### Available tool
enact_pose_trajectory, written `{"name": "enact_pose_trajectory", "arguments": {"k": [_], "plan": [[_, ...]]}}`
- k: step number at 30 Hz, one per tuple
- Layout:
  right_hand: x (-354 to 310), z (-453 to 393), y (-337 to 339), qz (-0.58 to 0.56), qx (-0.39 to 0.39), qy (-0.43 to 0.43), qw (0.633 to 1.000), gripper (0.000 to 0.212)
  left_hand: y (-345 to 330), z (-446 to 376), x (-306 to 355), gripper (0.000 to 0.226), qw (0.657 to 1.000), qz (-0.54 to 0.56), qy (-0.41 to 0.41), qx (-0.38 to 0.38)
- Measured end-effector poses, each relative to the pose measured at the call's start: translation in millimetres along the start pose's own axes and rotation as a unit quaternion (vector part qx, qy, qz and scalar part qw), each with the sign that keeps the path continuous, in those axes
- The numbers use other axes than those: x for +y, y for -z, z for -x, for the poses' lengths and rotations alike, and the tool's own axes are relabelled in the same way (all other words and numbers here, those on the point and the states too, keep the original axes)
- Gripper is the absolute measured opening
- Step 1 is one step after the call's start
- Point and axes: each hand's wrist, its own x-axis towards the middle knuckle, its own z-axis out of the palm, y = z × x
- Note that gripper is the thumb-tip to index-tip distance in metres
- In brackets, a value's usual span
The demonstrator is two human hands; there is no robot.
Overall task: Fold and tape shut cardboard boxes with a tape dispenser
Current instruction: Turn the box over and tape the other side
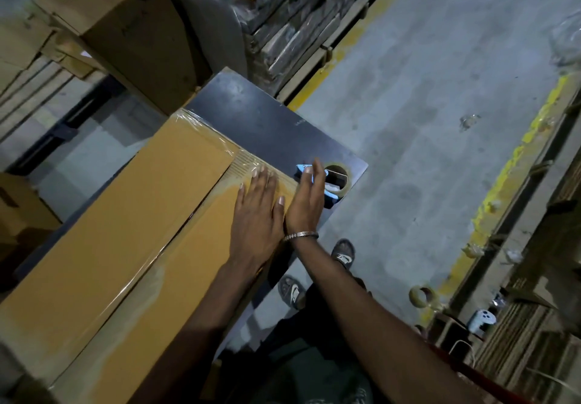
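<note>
A long, flat cardboard box (pixel 125 224) lies across a dark table (pixel 270 127), with clear tape along its centre seam and over its far end. My left hand (pixel 256 215) rests flat on the box top near the right end, fingers spread. My right hand (pixel 306 200) stands on its edge against the box's right end, fingers straight, holding nothing. Just beyond it on the table lies a blue tape dispenser (pixel 327 183) with a brown tape roll; my right hand hides part of it.
Stacked cardboard boxes (pixel 125 26) and flattened sheets stand at the back left, a wrapped pallet (pixel 298 20) behind the table. Concrete floor with yellow lines lies to the right. A loose tape roll (pixel 421 296) and a white controller (pixel 481 318) lie near cartons at right. My sandalled feet are below the table.
</note>
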Motion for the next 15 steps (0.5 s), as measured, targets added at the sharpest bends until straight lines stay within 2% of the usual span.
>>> {"name": "enact_pose_trajectory", "arguments": {"k": [3, 6, 7, 8, 10, 11, 13, 15], "plan": [[30, -15, 3, -0.130, 0.009, -0.111, 0.985, 0.074, -3, 2, 2, 0.056, 1.000, -0.028, -0.002, 0.011], [18, -24, 15, -0.111, 0.029, -0.138, 0.984, 0.087, 0, 4, 3, 0.056, 1.000, -0.022, 0.000, 0.013], [1, -22, 17, -0.098, 0.033, -0.130, 0.986, 0.086, 1, 4, 4, 0.056, 1.000, -0.014, 0.005, 0.015], [-11, -21, 19, -0.087, 0.021, -0.085, 0.992, 0.079, 1, 4, 5, 0.056, 1.000, -0.006, 0.011, 0.019], [-22, -18, 14, -0.037, -0.052, -0.002, 0.998, 0.061, 1, 6, 7, 0.054, 0.999, 0.006, 0.022, 0.028], [-20, -17, 11, -0.003, -0.080, 0.004, 0.997, 0.060, 1, 7, 7, 0.052, 0.999, 0.010, 0.023, 0.033], [8, -33, 11, -0.051, -0.106, -0.066, 0.991, 0.071, 1, 8, 6, 0.048, 0.999, 0.016, 0.019, 0.040], [31, -51, 21, -0.090, -0.092, -0.150, 0.980, 0.082, 2, 8, 6, 0.045, 0.998, 0.023, 0.015, 0.054]]}}
